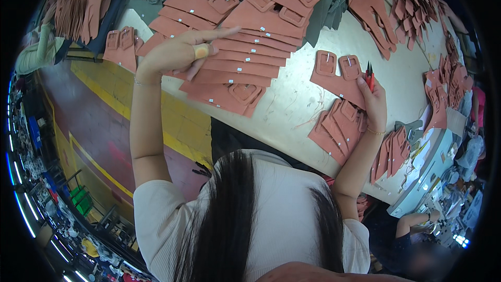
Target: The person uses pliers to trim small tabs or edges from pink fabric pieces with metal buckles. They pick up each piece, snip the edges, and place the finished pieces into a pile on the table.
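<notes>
Pale and scuffed, the worktable (396, 81) runs across a workshop with a red floor striped in yellow. Nearest the person, a small loose pile of terracotta buckle straps (339, 125) lies just below the right hand (374, 102), which grips small red-handled snips (369, 75) and rests against a pair of buckled straps (339, 75) lying flat. The left hand (180, 52), one finger taped, is spread wide with fingers extended over a long overlapped row of the same straps (235, 65), touching its top piece. Beyond, more straps, grey ones (329, 0) among them, and heaps of cut pieces (412, 0) crowd the far edge. By my judgement the big fanned row is sorted work, while the nearer pile and far heaps are left.
</notes>
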The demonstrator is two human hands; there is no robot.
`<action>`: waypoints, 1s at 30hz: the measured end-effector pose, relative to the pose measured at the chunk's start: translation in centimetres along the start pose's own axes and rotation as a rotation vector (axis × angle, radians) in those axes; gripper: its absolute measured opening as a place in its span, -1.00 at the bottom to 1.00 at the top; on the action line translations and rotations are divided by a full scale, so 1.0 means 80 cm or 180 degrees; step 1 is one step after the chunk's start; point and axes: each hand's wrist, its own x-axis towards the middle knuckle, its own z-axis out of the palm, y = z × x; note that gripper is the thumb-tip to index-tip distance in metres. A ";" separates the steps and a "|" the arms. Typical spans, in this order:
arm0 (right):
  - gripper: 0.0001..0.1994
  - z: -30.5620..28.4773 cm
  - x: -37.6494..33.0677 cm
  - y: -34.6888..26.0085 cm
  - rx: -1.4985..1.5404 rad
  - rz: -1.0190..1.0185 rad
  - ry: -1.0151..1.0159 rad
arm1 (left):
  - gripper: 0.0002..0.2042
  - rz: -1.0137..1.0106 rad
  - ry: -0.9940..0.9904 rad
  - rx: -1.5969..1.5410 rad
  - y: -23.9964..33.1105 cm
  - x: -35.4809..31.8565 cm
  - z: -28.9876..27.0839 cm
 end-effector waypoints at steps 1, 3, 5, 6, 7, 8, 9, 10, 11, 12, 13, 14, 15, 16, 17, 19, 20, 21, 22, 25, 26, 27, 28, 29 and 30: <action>-0.71 0.000 0.000 0.000 -0.0023 -0.0020 0.0015 | -0.47 -0.0023 -0.0027 0.0098 -0.001 -0.002 0.000; -0.69 0.000 0.000 0.000 -0.0046 -0.0031 0.0019 | -0.46 -0.0166 -0.0063 0.0318 -0.004 -0.006 0.000; -0.68 0.000 0.000 0.000 -0.0001 0.0031 0.0000 | -0.44 -0.0020 -0.0013 0.0364 -0.009 -0.009 0.003; -0.68 -0.001 0.001 0.001 -0.0064 -0.0024 0.0006 | -0.43 0.0055 0.0015 0.0390 -0.012 -0.010 0.004; -0.68 -0.001 0.001 0.002 -0.0089 -0.0043 0.0027 | -0.42 0.0026 -0.0031 0.0387 -0.014 -0.012 0.003; -0.67 -0.001 0.002 0.003 -0.0100 0.0003 0.0073 | -0.41 -0.0001 -0.0074 0.0385 -0.017 -0.013 0.003; -0.67 -0.001 0.002 0.004 -0.0105 -0.0078 0.0052 | -0.41 -0.0009 -0.0060 0.0383 -0.020 -0.015 0.004; -0.67 -0.001 0.003 0.005 -0.0096 -0.0090 0.0059 | -0.41 -0.0017 -0.0047 0.0381 -0.023 -0.018 0.005; -0.67 -0.002 0.003 0.006 -0.0062 -0.0053 0.0063 | -0.40 -0.0007 0.0018 0.0377 -0.026 -0.020 0.007; -0.67 -0.002 0.003 0.007 -0.0101 -0.0096 0.0056 | -0.39 -0.0012 0.0053 0.0362 -0.029 -0.022 0.008; -0.67 -0.003 0.004 0.007 -0.0113 -0.0099 0.0045 | -0.38 0.0001 0.0066 0.0316 -0.031 -0.025 0.009; -0.67 -0.003 0.004 0.007 -0.0090 -0.0080 0.0047 | -0.37 -0.0001 0.0052 0.0260 -0.033 -0.027 0.009; -0.67 -0.003 0.004 0.007 -0.0133 -0.0114 0.0048 | -0.36 -0.0003 0.0038 0.0204 -0.035 -0.029 0.009; -0.67 -0.004 0.005 0.007 -0.0142 -0.0124 0.0058 | -0.35 -0.0017 0.0048 0.0194 -0.036 -0.032 0.010; -0.66 -0.004 0.005 0.007 -0.0151 -0.0131 0.0064 | -0.34 -0.0034 0.0060 0.0181 -0.038 -0.035 0.011; -0.66 -0.004 0.005 0.006 -0.0139 -0.0076 0.0050 | -0.32 -0.0071 0.0112 0.0123 -0.040 -0.041 0.014; -0.66 -0.004 0.005 0.006 -0.0085 -0.0009 0.0049 | -0.32 -0.0084 0.0150 0.0079 -0.040 -0.044 0.016; -0.66 -0.003 0.004 0.005 -0.0135 -0.0060 0.0044 | -0.32 -0.0116 0.0172 0.0045 -0.041 -0.047 0.018; -0.66 -0.003 0.004 0.005 -0.0138 -0.0069 0.0049 | -0.34 -0.0156 0.0206 0.0036 -0.042 -0.051 0.019; -0.67 -0.003 0.003 0.003 -0.0148 -0.0106 0.0031 | -0.34 -0.0257 0.0265 -0.0021 -0.044 -0.061 0.023; -0.68 -0.002 0.002 0.002 -0.0119 -0.0061 0.0049 | -0.34 -0.0232 0.0296 -0.0067 -0.045 -0.064 0.025; -0.68 -0.002 0.002 0.001 -0.0117 -0.0097 0.0007 | -0.33 -0.0240 0.0330 -0.0098 -0.046 -0.067 0.027; -0.69 -0.002 0.002 0.001 -0.0083 -0.0074 -0.0006 | -0.33 -0.0246 0.0340 -0.0106 -0.047 -0.071 0.029; -0.69 -0.002 0.002 0.000 -0.0049 -0.0053 -0.0018 | -0.32 -0.0283 0.0352 -0.0098 -0.048 -0.074 0.030; -0.70 -0.002 0.002 0.000 -0.0060 -0.0059 0.0000 | -0.31 -0.0318 0.0364 -0.0085 -0.049 -0.077 0.032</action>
